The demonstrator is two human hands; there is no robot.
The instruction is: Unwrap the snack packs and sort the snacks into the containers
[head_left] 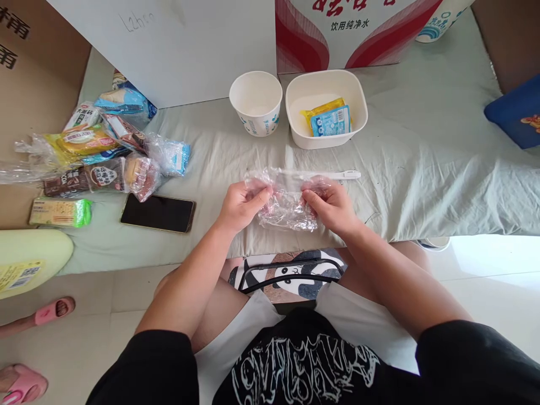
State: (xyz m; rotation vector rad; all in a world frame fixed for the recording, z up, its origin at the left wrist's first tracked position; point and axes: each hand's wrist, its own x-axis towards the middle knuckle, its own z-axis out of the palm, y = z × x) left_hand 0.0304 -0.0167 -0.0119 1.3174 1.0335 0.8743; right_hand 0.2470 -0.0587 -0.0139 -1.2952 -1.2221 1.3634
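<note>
Between my two hands stretches a crumpled clear plastic bag [289, 211], with faint reddish print on it. My left hand [247, 202] pinches its left side, thumb on top. On the right side, my right hand [329, 202] grips it the same way. Just beyond the bag lies a white plastic utensil [343, 175], partly hidden behind the plastic. Farther back stand a white paper cup [257, 121] and a white rectangular bowl [324, 140]. Inside the bowl rest a blue packet [331, 122] and a yellow packet [318, 109].
Several wrapped snacks [103, 174] lie heaped at the left, near a black phone [158, 212] and a green-ended packet [61, 212]. Large boxes [211, 50] stand along the back. A blue container [517, 109] is at the right. Another person's pink slippers [54, 310] show at lower left.
</note>
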